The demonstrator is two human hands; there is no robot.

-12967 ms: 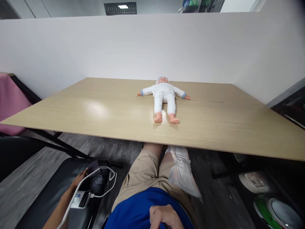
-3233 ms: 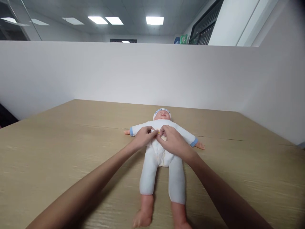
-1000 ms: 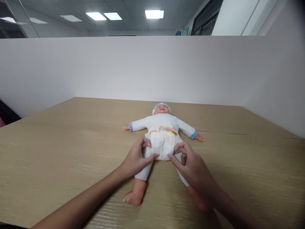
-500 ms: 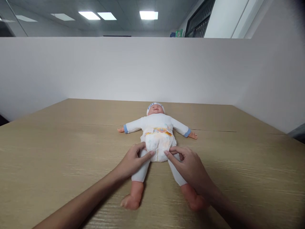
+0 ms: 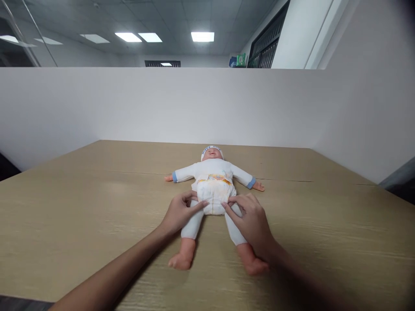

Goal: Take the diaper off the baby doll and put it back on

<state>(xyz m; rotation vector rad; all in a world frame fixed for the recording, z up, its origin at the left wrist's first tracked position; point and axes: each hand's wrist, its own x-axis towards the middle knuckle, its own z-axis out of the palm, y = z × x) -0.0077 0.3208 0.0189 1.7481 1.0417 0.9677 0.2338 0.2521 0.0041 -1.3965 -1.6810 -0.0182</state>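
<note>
A baby doll [image 5: 212, 170] in a white suit with blue cuffs lies on its back on the wooden table [image 5: 81, 203], head away from me, arms spread. A white diaper [image 5: 213, 195] with a coloured waistband covers its hips. My left hand [image 5: 180, 212] pinches the diaper's lower left edge at the doll's thigh. On the other side, my right hand [image 5: 251, 220] pinches the lower right edge, fingers curled over the doll's other thigh. Both bare doll feet point toward me.
White partition walls [image 5: 129, 103] close off the table at the back and right. The table's near edge [image 5: 39, 296] runs along the bottom left. Ceiling lights and a dark window frame show above the partition.
Thirteen seconds ago I was seated with my hands off the table. My hands went from the doll's chest down to the diaper's leg edges and have held there for the last second.
</note>
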